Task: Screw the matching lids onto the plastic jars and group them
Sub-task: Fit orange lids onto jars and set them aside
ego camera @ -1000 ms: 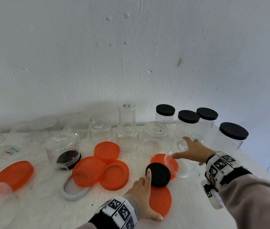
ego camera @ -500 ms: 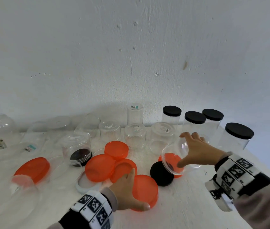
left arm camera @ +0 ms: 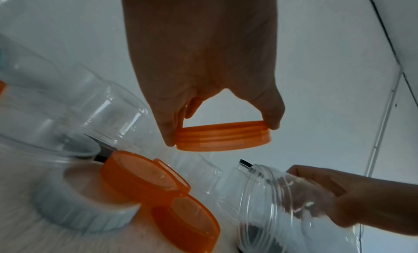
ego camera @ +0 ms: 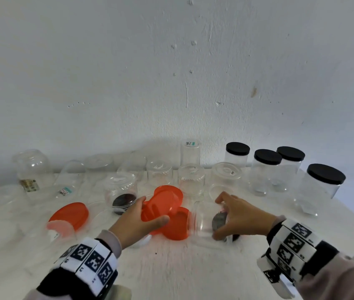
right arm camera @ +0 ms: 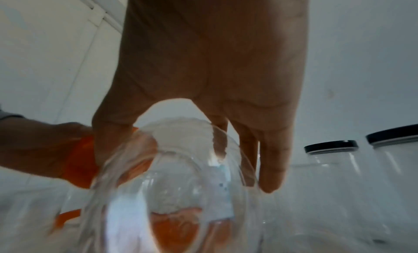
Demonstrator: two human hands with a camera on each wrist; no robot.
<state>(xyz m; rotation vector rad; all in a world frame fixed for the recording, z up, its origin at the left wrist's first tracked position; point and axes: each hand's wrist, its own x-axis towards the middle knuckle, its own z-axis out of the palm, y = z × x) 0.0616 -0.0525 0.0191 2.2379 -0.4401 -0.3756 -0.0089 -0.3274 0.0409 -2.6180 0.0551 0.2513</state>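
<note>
Above the table (ego camera: 171,267), left hand (ego camera: 134,221) pinches an orange lid (left arm camera: 222,138) by its rim, right hand (ego camera: 240,217) grips the tilted jar (left arm camera: 278,203); blurred view, but misaligned axes probably mean cross-threading.

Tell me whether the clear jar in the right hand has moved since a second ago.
Yes. The clear jar was lying beside the black-lidded jars; the right hand has carried it leftward and nearer, toward the orange lids.
</note>
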